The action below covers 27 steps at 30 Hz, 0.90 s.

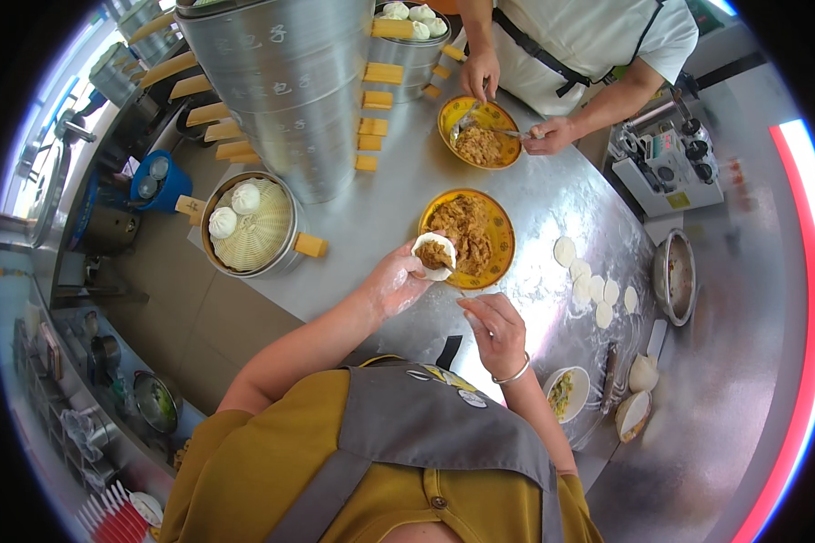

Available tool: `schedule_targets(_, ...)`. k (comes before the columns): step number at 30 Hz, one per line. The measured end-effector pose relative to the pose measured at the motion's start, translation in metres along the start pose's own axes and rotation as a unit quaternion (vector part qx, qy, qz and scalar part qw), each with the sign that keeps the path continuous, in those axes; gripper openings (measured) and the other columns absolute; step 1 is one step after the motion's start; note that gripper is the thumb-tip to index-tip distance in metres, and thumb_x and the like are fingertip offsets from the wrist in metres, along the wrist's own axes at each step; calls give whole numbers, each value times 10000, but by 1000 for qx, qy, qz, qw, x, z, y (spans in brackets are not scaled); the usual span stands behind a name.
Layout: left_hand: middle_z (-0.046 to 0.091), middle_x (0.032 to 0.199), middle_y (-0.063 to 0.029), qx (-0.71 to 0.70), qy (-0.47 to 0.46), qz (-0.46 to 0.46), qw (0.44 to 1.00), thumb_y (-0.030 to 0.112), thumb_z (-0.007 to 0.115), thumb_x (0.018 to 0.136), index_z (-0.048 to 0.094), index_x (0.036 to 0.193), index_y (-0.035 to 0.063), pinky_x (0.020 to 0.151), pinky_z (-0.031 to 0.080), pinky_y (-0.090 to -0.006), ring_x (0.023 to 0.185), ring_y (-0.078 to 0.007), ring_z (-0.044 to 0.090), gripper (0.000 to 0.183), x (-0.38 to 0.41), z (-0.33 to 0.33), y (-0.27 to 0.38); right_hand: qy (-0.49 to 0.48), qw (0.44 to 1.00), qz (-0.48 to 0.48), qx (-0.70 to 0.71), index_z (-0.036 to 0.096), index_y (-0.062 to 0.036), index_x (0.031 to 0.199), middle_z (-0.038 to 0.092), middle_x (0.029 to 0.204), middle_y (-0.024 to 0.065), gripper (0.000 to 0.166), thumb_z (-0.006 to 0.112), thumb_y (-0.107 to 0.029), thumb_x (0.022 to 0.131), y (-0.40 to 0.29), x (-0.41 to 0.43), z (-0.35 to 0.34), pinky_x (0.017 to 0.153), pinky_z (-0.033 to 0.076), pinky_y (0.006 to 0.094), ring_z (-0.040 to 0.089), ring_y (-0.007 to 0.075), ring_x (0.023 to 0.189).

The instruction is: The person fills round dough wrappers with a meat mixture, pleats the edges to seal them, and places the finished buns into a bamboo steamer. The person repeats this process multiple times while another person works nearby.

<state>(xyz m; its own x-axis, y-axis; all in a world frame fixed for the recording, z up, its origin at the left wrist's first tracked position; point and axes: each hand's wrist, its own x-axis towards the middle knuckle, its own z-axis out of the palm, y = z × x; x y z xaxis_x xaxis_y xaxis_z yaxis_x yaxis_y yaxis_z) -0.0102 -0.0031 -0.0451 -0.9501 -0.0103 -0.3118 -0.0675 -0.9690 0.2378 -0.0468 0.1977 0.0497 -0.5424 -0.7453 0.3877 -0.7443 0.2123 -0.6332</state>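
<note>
My left hand (402,282), dusted with flour, cups a round dough wrapper (436,274) with brown minced filling (432,254) heaped in its middle. It is held over the near left rim of a yellow patterned bowl (508,237) with more filling (472,227) in it. Just to the right, my right hand (499,332) pinches the thin handle of a small utensil (461,292). The utensil's far end meets the filling in the wrapper and is partly hidden. Flat dough rounds (598,288) lie on the floured steel table (550,203) at right.
At left, a steamer tier (299,224) holds two buns (234,210) beside a tall steamer stack (299,102) with protruding wooden handles. A co-worker's hands (481,71) work with utensils in another yellow bowl (514,153). At right are a white bowl (584,383), rolling pin (610,377) and metal bowl (689,298).
</note>
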Motion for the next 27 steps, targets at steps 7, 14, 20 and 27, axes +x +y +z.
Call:
schedule_targets(7, 538, 1432, -209, -5, -15, 10, 1000, -145, 404, 713, 488, 1406, -39, 1206, 367, -422, 1374, -321, 494, 706, -3, -8, 1, -15, 1000, -15, 2, 727, -12, 1038, 672, 890, 112, 176, 690, 33, 872, 2, 5, -3, 702, 519, 340, 638, 260, 797)
schedule_targets(14, 567, 1365, -219, -20, 2, 30, 999, -103, 406, 773, 484, 1403, -44, 1159, 413, -414, 1311, -317, 534, 639, -14, -26, 12, 49, 990, 133, -11, 722, -2, 988, 680, 892, 143, 88, 667, -17, 921, 50, -8, -3, 733, 533, 347, 664, 297, 813)
schedule_targets(20, 566, 1367, -223, -83, 45, 9, 996, -25, 446, 847, 479, 1407, -45, 1148, 421, -426, 1291, -325, 543, 562, -29, -38, 15, 12, 994, 91, -54, 710, -9, 954, 673, 918, 148, 64, 681, -26, 899, 91, -25, 25, 745, 545, 388, 660, 343, 835)
schedule_targets(27, 569, 1367, -224, -95, 42, 5, 995, 10, 474, 882, 469, 1420, -44, 1149, 418, -430, 1294, -327, 543, 542, -32, -51, 8, -36, 996, 74, -42, 715, -9, 964, 676, 912, 145, 76, 680, -47, 907, 98, -29, 27, 739, 545, 389, 658, 334, 827)
